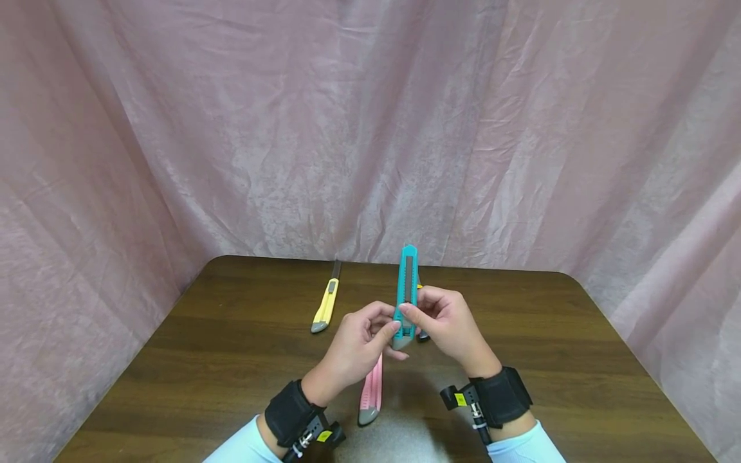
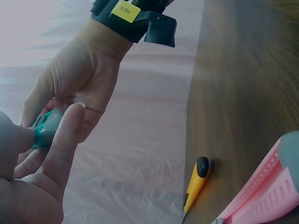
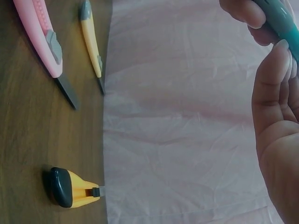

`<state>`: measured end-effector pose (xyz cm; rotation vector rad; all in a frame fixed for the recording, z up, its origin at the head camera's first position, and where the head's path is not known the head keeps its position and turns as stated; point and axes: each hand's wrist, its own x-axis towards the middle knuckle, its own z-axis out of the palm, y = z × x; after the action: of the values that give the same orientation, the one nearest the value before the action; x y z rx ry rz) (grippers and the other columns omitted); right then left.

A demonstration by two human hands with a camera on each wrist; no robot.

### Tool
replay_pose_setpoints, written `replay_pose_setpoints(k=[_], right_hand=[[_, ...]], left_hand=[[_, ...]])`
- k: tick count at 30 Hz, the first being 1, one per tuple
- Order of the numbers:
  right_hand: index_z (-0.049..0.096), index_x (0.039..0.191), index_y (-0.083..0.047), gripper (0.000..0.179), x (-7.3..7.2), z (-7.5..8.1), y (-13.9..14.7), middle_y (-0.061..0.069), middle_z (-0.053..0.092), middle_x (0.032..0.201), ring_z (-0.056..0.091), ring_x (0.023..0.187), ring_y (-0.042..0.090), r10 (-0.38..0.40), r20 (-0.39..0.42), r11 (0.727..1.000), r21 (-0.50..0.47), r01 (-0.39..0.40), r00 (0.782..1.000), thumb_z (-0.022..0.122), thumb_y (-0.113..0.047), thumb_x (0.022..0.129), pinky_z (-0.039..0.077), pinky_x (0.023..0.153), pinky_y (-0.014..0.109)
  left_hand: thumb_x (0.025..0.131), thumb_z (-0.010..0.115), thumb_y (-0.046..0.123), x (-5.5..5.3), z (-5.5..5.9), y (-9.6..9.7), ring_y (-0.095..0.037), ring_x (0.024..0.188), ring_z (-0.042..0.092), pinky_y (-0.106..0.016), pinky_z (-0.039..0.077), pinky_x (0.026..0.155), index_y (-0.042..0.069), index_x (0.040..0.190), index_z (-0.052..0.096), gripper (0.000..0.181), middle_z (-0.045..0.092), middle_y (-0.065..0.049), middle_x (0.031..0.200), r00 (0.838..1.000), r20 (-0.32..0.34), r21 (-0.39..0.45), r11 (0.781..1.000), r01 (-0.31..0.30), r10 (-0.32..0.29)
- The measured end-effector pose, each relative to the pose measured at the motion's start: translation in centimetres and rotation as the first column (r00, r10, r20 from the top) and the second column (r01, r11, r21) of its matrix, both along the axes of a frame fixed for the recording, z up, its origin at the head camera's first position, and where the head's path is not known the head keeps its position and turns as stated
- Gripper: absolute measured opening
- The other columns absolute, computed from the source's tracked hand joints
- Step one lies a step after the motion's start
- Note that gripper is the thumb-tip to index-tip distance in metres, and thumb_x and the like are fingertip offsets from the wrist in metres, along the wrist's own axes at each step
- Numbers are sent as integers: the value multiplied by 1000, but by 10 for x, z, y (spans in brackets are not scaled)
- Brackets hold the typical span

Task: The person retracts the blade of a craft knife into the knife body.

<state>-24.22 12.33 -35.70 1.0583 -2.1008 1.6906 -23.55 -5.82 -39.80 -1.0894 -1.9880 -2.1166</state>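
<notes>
A teal utility knife (image 1: 408, 283) with a grey end cap is held upright above the table between both hands. My left hand (image 1: 366, 337) pinches its lower end from the left with thumb and fingers. From the right, my right hand (image 1: 450, 321) grips the same knife, the thumb lying across its front. No blade can be made out at its top. Under the hands lies a pink utility knife (image 1: 371, 393), its upper part hidden in the head view; the right wrist view shows its blade extended. A yellow-orange utility knife (image 3: 79, 188) with a black cap lies behind the right hand.
A pale yellow utility knife (image 1: 327, 305) lies left of the hands, its dark blade extended toward the back of the dark wooden table (image 1: 231, 360). Behind the table hangs a pink curtain (image 1: 347, 128). Both wrists wear black straps with small cameras.
</notes>
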Motion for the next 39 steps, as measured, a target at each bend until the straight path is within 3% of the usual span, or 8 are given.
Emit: replay_pose_setpoints(k=[4,10,18,25,31,39], right_hand=[[63,83,-2,9,-1,-1,0,9,58,68,54,50,18,-12,-14,1000,-5,12,1000,62,5,89,51,42,28],[63,80,-3,11,-2,-1,-1,12,56,64,52,49,18,1,17,1000,-7,-1,1000,61,2,90,48,40,26],[63,81,-2,11,-1,-1,0,12,55,64,51,49,20,8,36,1000,21,-9,999,61,2,91,48,41,25],[63,84,0,8,0,-1,-1,11,57,67,52,50,19,42,21,999,1,-42,999,61,6,89,49,41,27],[64,82,-1,9,1,0,-3,10,57,66,51,49,20,12,13,1000,-11,-11,1000,61,4,89,49,41,26],[63,83,-1,10,1,0,-2,11,56,67,50,50,20,20,25,1000,20,-20,1000,59,3,91,49,42,26]], left_hand=[[96,50,-5,3,5,1,-30,71,65,-42,58,55,3,110,55,17,65,-14,91,1000,-11,-1,1000,-7,7],[94,49,-10,14,21,-1,-33,69,64,-47,57,55,-4,109,53,17,63,-21,89,999,-30,-10,1000,-22,21],[96,52,-2,0,1,-1,-27,69,65,-39,58,55,5,110,55,17,65,-11,89,1000,-15,-7,1000,-20,19],[95,49,-7,8,12,-1,-29,70,65,-40,58,56,1,110,54,17,64,-16,89,999,-20,-22,999,-27,26],[95,48,-10,17,26,-2,-34,67,64,-47,57,56,-4,109,52,16,62,-22,88,999,-38,-24,999,-31,30],[94,49,-10,17,27,-3,-32,67,65,-48,57,56,-5,107,52,15,62,-22,87,999,-44,-23,999,-34,33]])
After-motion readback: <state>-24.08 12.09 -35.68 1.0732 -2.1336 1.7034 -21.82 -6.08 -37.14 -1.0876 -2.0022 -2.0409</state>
